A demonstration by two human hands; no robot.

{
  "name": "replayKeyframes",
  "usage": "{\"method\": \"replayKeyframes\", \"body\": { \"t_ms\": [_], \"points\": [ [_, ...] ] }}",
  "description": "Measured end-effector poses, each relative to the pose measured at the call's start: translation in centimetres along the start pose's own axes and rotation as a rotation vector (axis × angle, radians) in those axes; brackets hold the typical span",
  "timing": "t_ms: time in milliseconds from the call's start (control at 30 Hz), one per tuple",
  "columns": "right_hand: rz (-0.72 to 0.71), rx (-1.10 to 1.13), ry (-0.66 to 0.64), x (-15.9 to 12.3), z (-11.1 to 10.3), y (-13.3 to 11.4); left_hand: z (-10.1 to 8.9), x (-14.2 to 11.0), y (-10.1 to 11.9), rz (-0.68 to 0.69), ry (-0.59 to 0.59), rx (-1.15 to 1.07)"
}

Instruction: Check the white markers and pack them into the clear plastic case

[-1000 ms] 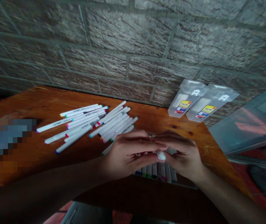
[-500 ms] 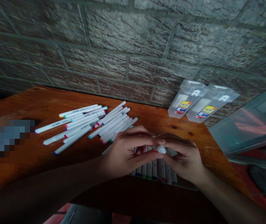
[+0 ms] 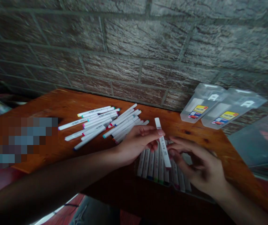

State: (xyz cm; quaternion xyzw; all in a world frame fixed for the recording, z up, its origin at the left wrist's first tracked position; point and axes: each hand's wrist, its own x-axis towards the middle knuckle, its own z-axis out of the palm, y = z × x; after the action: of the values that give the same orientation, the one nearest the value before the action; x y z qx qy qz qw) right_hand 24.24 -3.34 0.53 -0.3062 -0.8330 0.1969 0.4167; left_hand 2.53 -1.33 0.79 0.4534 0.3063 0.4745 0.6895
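My left hand (image 3: pixel 137 142) pinches a white marker (image 3: pixel 163 144) between thumb and fingers, holding it lengthwise above a row of markers (image 3: pixel 154 162) that lie side by side in a clear case near the table's front edge. My right hand (image 3: pixel 198 164) hovers just right of the held marker with its fingers spread and loosely curled over the row, nothing in it. A loose pile of white markers (image 3: pixel 103 123) with coloured caps lies on the wooden table (image 3: pixel 54 103) to the left, behind my left hand.
Two clear plastic cases (image 3: pixel 203 104) with yellow labels lean against the brick wall (image 3: pixel 134 47) at the back right. A blurred-out patch covers the table's left part. A glass surface (image 3: pixel 263 140) lies beyond the table's right edge.
Both hands were together around one marker held end-on. Now the left hand holds it lengthwise over the row, the right hand has let go and spread, and the camera has shifted left.
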Motion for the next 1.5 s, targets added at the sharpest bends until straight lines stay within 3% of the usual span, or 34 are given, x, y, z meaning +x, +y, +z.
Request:
{"method": "replayKeyframes", "body": {
  "t_ms": [133,300,400,600,867,1500],
  "points": [
    [-0.205,-0.187,-0.063,0.5,-0.2,0.1,0.0,0.2,-0.6,-0.092,-0.067,-0.12],
    [-0.323,-0.244,-0.071,0.9,-0.3,0.0,0.0,0.0,-0.9,-0.167,-0.129,-0.139],
    [-0.316,-0.236,-0.011,0.7,-0.4,-0.2,-0.1,-0.1,-1.0,-0.177,-0.114,-0.154],
    [-0.207,-0.143,0.068,0.7,-0.3,-0.3,0.2,-0.7,-1.4,-0.144,-0.203,-0.119],
    [-0.185,-0.065,0.065,0.7,0.0,-0.2,0.4,-1.3,-0.9,-0.081,-0.237,0.033],
    [-0.192,-0.039,0.072,1.1,-0.2,-0.7,0.5,-1.4,-0.9,-0.071,-0.232,-0.035]
  ]
}}
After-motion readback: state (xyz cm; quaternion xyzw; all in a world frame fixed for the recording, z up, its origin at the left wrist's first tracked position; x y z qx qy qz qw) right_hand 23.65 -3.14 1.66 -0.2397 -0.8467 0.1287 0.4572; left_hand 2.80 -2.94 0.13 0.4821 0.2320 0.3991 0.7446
